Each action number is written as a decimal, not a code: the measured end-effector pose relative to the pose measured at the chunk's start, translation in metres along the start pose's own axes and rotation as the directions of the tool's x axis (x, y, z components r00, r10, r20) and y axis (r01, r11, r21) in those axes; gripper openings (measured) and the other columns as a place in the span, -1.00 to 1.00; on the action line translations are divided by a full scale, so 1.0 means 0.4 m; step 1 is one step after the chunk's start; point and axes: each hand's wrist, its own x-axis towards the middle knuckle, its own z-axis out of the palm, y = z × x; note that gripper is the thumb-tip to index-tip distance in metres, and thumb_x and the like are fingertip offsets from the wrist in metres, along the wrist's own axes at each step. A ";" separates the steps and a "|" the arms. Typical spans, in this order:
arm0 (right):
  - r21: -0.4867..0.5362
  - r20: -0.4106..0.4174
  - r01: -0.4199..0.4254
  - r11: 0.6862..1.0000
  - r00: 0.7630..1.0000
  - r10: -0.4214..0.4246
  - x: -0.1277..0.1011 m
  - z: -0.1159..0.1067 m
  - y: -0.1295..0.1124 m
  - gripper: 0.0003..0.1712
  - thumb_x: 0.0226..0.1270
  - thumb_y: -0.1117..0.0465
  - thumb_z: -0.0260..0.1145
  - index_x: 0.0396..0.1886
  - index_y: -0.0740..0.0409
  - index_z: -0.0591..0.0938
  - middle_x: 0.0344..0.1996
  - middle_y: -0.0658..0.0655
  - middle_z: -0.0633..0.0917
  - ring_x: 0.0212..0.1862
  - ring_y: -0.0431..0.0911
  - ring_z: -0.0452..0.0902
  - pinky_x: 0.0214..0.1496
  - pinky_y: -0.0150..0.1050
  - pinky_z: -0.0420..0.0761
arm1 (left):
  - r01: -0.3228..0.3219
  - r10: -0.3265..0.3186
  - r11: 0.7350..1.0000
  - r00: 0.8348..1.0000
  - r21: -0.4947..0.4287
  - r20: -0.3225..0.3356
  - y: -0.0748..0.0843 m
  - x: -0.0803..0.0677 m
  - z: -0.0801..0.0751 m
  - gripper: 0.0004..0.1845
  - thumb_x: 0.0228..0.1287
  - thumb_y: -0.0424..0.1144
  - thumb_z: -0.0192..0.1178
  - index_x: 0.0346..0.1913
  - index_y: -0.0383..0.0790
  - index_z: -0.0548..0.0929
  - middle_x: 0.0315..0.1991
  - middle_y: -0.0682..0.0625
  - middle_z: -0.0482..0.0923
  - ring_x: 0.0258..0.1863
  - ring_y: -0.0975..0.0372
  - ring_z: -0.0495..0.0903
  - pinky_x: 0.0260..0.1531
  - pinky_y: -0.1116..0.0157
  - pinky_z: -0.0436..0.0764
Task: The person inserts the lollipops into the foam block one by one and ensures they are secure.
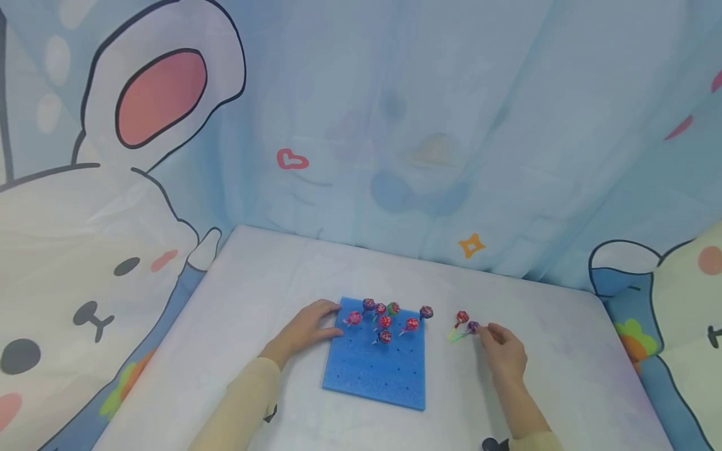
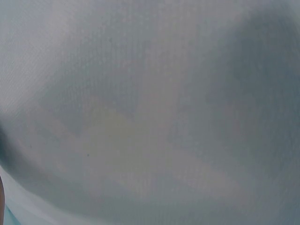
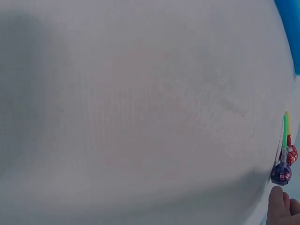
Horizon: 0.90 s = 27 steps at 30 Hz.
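Observation:
A blue foam board [image 1: 372,376] with rows of small holes lies on the table, and several wrapped lollipops [image 1: 385,322] stand by their sticks in its far half. My left hand [image 1: 304,329] rests at the board's left edge, thumb and fingers spread apart. Right of the board lie two loose lollipops, a red one [image 1: 462,317] with a yellow stick and a purple one [image 1: 472,327] with a green stick. My right hand [image 1: 504,356] reaches to the purple lollipop, fingertips [image 3: 276,191] right at its round head, which shows whole in the right wrist view.
The white tabletop [image 1: 293,263] reaches back to a pale blue curtain [image 1: 350,125] printed with cartoon animals. Only blurred pale cloth fills most of the left wrist view. A corner of the board shows at the upper right of the right wrist view.

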 end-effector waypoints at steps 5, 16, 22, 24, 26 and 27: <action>-0.079 0.023 0.039 0.996 0.999 -0.037 0.024 -0.003 -0.003 -0.37 0.46 -0.02 0.17 0.29 0.39 0.42 0.10 0.43 0.56 0.13 0.25 0.47 0.19 0.12 0.51 | 0.002 -0.002 1.000 1.000 -0.002 -0.001 0.002 -0.002 -0.001 -0.37 0.25 0.02 0.32 0.31 -0.19 0.47 0.27 -0.08 0.47 0.34 0.04 0.35 0.37 0.07 0.32; -0.241 0.081 0.074 0.968 0.995 -0.056 0.051 0.008 -0.024 -0.39 0.41 0.05 0.21 0.20 0.51 0.45 0.06 0.49 0.53 0.17 0.35 0.38 0.23 0.19 0.46 | 0.003 -0.003 1.000 1.000 -0.006 0.004 0.007 -0.002 -0.003 -0.37 0.26 0.01 0.32 0.31 -0.19 0.47 0.26 -0.08 0.47 0.34 0.04 0.36 0.37 0.06 0.33; -0.252 0.070 0.068 0.965 0.996 -0.052 0.062 0.022 -0.021 -0.43 0.41 0.08 0.21 0.18 0.49 0.47 0.07 0.48 0.55 0.19 0.35 0.38 0.23 0.18 0.46 | 0.002 -0.002 1.000 1.000 -0.012 0.002 0.008 -0.003 -0.004 -0.37 0.26 0.01 0.32 0.31 -0.20 0.47 0.26 -0.08 0.47 0.34 0.05 0.36 0.37 0.07 0.33; -0.256 0.070 0.079 0.964 0.996 -0.063 0.065 0.026 -0.021 -0.45 0.42 0.09 0.21 0.17 0.48 0.49 0.07 0.47 0.56 0.19 0.34 0.39 0.23 0.18 0.46 | -0.001 0.001 1.000 1.000 -0.013 -0.001 0.007 -0.003 -0.004 -0.37 0.26 0.01 0.32 0.31 -0.21 0.47 0.26 -0.08 0.47 0.34 0.05 0.36 0.37 0.08 0.33; -0.259 0.073 0.092 0.962 0.994 -0.076 0.067 0.029 -0.021 -0.47 0.43 0.10 0.21 0.16 0.48 0.50 0.06 0.47 0.56 0.18 0.34 0.40 0.21 0.18 0.48 | -0.004 0.004 1.000 1.000 -0.014 -0.004 0.006 -0.003 -0.003 -0.37 0.25 0.00 0.33 0.31 -0.21 0.47 0.26 -0.08 0.47 0.34 0.05 0.36 0.37 0.08 0.33; -0.261 0.075 0.099 0.960 0.994 -0.082 0.067 0.030 -0.022 -0.48 0.43 0.11 0.20 0.15 0.48 0.51 0.06 0.47 0.57 0.18 0.34 0.40 0.21 0.18 0.48 | -0.003 0.003 1.000 1.000 -0.012 -0.003 0.005 -0.003 -0.003 -0.37 0.25 0.01 0.32 0.31 -0.21 0.47 0.26 -0.08 0.47 0.34 0.05 0.36 0.37 0.08 0.32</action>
